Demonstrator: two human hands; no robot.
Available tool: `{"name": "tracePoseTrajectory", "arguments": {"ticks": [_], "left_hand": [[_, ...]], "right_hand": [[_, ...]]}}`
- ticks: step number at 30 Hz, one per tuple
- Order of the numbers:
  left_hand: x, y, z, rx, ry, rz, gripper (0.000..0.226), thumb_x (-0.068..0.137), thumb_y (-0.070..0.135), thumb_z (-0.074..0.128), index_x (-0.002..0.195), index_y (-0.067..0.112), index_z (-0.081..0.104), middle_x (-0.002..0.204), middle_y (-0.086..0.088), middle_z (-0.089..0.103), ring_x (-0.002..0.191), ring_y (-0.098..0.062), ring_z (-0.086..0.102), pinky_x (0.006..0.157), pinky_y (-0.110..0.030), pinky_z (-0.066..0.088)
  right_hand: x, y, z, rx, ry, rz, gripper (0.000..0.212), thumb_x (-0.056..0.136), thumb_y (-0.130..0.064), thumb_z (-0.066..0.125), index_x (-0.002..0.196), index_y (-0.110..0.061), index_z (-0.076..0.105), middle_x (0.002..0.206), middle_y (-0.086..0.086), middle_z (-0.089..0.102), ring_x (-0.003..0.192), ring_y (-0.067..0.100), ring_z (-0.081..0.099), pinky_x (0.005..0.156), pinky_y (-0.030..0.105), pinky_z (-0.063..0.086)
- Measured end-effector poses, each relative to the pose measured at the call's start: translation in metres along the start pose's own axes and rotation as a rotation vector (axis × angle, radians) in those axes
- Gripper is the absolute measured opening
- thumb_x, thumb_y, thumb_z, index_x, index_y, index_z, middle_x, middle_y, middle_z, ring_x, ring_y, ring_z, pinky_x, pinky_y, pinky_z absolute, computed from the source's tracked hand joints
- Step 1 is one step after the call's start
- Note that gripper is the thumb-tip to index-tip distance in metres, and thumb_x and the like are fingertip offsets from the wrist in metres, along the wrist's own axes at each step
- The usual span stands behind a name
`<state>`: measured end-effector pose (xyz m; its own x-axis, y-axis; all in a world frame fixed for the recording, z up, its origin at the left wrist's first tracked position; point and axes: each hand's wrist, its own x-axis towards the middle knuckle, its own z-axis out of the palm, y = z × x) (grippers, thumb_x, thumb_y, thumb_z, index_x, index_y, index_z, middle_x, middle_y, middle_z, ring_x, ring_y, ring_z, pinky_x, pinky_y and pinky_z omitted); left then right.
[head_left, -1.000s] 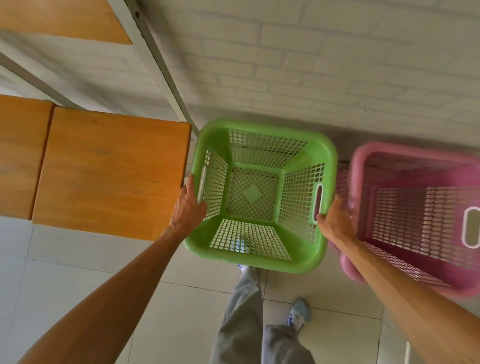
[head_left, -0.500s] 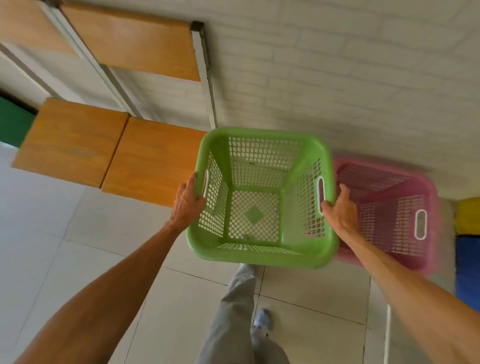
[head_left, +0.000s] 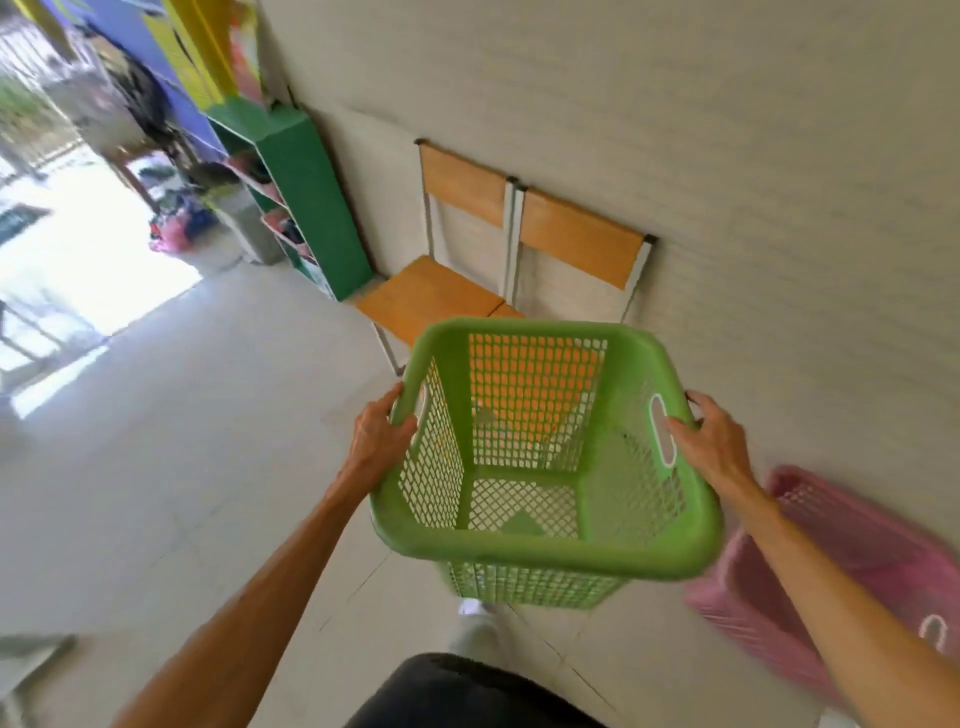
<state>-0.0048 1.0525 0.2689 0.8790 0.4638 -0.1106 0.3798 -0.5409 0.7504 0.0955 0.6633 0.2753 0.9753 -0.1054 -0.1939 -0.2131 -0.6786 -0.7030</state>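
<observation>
The green basket (head_left: 545, 553) hangs off the floor between the hands: left hand (head_left: 376, 441) curled round one rim, right hand (head_left: 711, 447) gripping the opposite rim by the handle slot. Keep it level and clear of the pink basket (head_left: 831, 561) below the right hand

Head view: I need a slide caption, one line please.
Left hand and right hand hold an empty green basket by its rim, pink basket at right.

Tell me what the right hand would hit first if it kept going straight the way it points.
The green basket: the right hand grips its right rim, so it would push into that side. Beyond it, probably the wooden chairs against the wall, though depth is unclear.
</observation>
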Motion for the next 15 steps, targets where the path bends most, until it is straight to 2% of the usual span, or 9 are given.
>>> {"name": "tracePoseTrajectory", "arguments": {"ticks": [3, 6, 7, 10, 15], "left_hand": [[-0.025, -0.037, -0.061, -0.021, 0.077, -0.067, 0.06, 0.09, 0.01, 0.059, 0.147, 0.019, 0.045, 0.115, -0.01, 0.069, 0.074, -0.025, 0.071, 0.073, -0.043, 0.062], [-0.043, -0.073, -0.117, -0.023, 0.178, -0.108, 0.059, 0.09, 0.009, 0.059, 0.147, 0.017, 0.046, 0.115, -0.013, 0.07, 0.074, -0.025, 0.071, 0.073, -0.042, 0.062], [-0.049, -0.086, -0.134, -0.023, 0.213, -0.133, 0.059, 0.09, 0.009, 0.06, 0.147, 0.016, 0.045, 0.118, -0.014, 0.069, 0.074, -0.026, 0.071, 0.073, -0.042, 0.062], [-0.064, -0.127, -0.181, -0.039, 0.299, -0.192, 0.058, 0.091, 0.008, 0.059, 0.147, 0.013, 0.045, 0.12, -0.015, 0.068, 0.076, -0.028, 0.072, 0.073, -0.041, 0.062], [-0.075, -0.196, -0.258, -0.085, 0.44, -0.277, 0.065, 0.087, 0.009, 0.068, 0.147, 0.008, 0.044, 0.131, -0.015, 0.062, 0.094, -0.026, 0.066, 0.087, -0.044, 0.057]], "right_hand": [[-0.02, -0.049, 0.037, -0.001, -0.095, -0.112, 0.05, 0.087, -0.024, 0.065, 0.136, -0.018, 0.056, 0.105, 0.016, 0.071, 0.074, 0.02, 0.056, 0.072, 0.022, 0.04], [-0.029, -0.101, 0.083, 0.006, -0.172, -0.189, 0.046, 0.087, -0.03, 0.066, 0.131, -0.024, 0.059, 0.09, 0.002, 0.07, 0.064, 0.011, 0.057, 0.055, 0.018, 0.041], [-0.033, -0.119, 0.098, 0.0, -0.204, -0.229, 0.047, 0.084, -0.036, 0.068, 0.129, -0.026, 0.061, 0.088, -0.002, 0.068, 0.066, 0.01, 0.06, 0.054, 0.017, 0.042], [-0.037, -0.164, 0.153, -0.043, -0.301, -0.334, 0.063, 0.072, -0.06, 0.067, 0.125, -0.026, 0.062, 0.098, -0.003, 0.074, 0.078, 0.015, 0.069, 0.063, 0.026, 0.053], [-0.062, -0.257, 0.254, -0.095, -0.434, -0.463, 0.067, 0.078, -0.034, 0.076, 0.138, -0.016, 0.051, 0.11, 0.005, 0.07, 0.067, 0.013, 0.063, 0.048, 0.019, 0.043]]}}
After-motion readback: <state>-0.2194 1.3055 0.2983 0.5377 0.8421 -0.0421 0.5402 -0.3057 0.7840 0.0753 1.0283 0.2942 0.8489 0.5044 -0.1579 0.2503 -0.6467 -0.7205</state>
